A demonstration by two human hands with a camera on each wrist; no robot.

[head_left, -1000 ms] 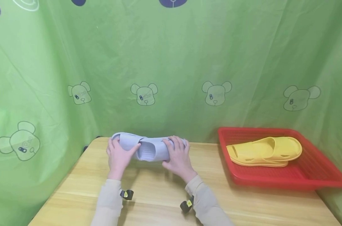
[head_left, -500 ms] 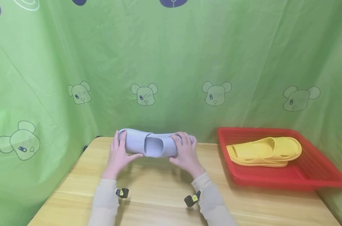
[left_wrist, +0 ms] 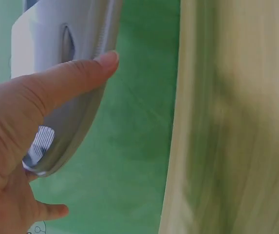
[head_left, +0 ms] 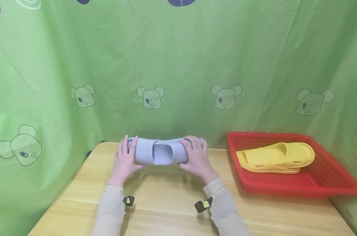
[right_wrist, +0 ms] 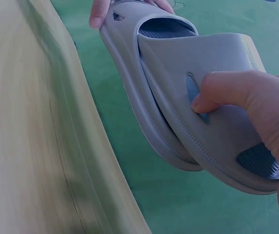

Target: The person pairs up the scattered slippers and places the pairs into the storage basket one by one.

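Observation:
A pair of grey-blue slippers [head_left: 144, 151], one tucked into the other, is held crosswise above the far part of the table. My left hand [head_left: 125, 164] grips the left end, fingers over the toe and thumb along the lower side. The left wrist view shows that thumb across the side of a slipper [left_wrist: 83, 34]. At the right end, my right hand [head_left: 198, 160] holds the other slipper [head_left: 178, 150]. Its thumb presses on a side slot of the nearer slipper [right_wrist: 222, 58] in the right wrist view. The far sides under the fingers are hidden.
On the right of the wooden table [head_left: 163, 203] stands a red plastic basket [head_left: 284, 191]. Two yellow slippers [head_left: 264, 157] lie in it, one on the other. A green curtain [head_left: 184, 121] hangs behind and at the sides.
Both hands have shifted right with the grey-blue slippers, most in the first half second. The left thumb has slid off the slipper opening down to the lower edge.

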